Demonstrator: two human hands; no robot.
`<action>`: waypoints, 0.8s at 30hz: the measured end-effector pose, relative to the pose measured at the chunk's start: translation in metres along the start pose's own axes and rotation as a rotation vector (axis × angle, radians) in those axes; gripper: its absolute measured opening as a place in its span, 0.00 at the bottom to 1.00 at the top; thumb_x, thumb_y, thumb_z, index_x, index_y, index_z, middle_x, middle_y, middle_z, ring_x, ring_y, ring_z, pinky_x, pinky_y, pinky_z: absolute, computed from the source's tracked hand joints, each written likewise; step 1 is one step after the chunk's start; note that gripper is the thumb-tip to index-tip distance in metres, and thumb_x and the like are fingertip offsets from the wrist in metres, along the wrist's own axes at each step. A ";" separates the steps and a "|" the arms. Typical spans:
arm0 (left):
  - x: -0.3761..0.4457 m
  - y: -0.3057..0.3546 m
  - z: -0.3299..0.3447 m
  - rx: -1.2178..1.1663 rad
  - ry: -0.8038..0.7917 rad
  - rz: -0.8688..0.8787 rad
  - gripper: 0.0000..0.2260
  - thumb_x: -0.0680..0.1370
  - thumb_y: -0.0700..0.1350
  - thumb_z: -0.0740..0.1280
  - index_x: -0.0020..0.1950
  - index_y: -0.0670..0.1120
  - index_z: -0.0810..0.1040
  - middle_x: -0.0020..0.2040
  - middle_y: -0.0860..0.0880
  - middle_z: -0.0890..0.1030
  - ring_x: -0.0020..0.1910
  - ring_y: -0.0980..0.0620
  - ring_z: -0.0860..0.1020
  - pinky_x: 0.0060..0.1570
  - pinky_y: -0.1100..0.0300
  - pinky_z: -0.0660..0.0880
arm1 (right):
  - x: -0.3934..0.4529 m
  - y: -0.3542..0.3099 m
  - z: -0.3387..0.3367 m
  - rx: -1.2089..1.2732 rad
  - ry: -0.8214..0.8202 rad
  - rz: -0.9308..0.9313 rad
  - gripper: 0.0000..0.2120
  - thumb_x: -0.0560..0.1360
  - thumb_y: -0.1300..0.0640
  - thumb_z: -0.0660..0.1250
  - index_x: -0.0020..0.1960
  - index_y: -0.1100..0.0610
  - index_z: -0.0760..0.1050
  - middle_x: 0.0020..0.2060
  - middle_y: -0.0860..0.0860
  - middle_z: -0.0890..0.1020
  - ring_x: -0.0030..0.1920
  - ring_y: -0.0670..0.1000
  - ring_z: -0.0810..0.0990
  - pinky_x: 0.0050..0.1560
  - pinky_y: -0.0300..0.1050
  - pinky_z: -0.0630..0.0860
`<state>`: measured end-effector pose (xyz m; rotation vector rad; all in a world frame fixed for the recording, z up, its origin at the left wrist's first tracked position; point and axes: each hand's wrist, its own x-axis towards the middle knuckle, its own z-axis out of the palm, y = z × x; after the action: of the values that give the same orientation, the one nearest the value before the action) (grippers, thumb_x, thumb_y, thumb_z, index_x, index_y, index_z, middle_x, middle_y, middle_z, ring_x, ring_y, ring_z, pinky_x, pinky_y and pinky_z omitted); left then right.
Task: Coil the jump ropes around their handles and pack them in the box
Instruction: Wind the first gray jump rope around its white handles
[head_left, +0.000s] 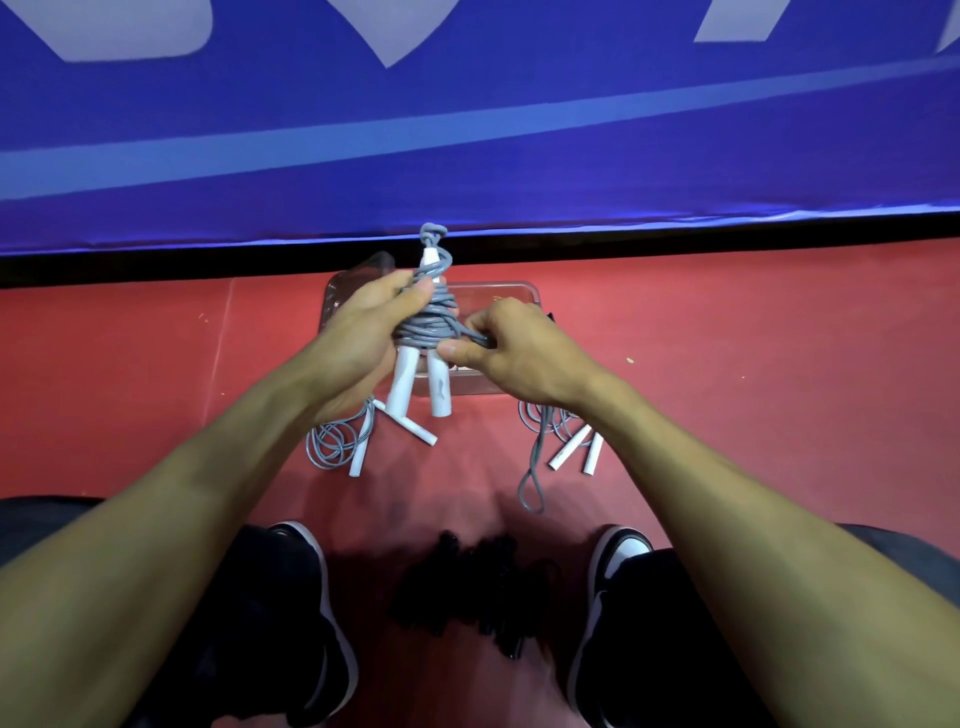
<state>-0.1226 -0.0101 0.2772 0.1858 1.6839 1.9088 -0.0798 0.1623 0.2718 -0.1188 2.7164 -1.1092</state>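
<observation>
— Head view: where do we hold the jump rope (428, 322)?
— Above the box (498, 291), handles upright; our left hand (363, 332) grips them, our right hand (511, 345) pinches the loose cord rightward.

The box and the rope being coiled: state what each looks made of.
Box: looks like clear hard plastic; the red floor shows through its glossy walls.
Rope: grey, smooth, probably PVC or rubber cord; it holds tight rounded coils.
Its handles: white, apparently matte plastic.
</observation>
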 end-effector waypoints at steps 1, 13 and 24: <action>0.001 0.000 -0.001 0.000 -0.014 0.001 0.11 0.83 0.42 0.61 0.62 0.37 0.73 0.54 0.38 0.78 0.53 0.45 0.78 0.62 0.48 0.74 | 0.000 0.001 0.000 -0.002 -0.002 0.010 0.23 0.78 0.46 0.70 0.31 0.58 0.69 0.27 0.49 0.61 0.30 0.50 0.58 0.29 0.45 0.57; -0.002 0.001 0.000 0.343 0.019 0.093 0.14 0.77 0.36 0.72 0.61 0.38 0.79 0.46 0.42 0.82 0.44 0.49 0.81 0.45 0.59 0.80 | 0.002 0.005 0.009 -0.003 -0.121 -0.026 0.31 0.71 0.31 0.66 0.42 0.61 0.77 0.30 0.52 0.72 0.31 0.49 0.67 0.33 0.45 0.67; -0.001 0.004 0.000 0.016 -0.013 0.038 0.13 0.79 0.47 0.61 0.59 0.41 0.76 0.55 0.37 0.78 0.52 0.45 0.77 0.57 0.50 0.73 | 0.000 -0.001 0.002 -0.023 -0.011 -0.056 0.23 0.80 0.46 0.67 0.32 0.54 0.65 0.28 0.49 0.61 0.30 0.50 0.58 0.28 0.39 0.60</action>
<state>-0.1232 -0.0104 0.2809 0.2371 1.6983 1.9183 -0.0794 0.1599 0.2709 -0.2044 2.7322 -1.0894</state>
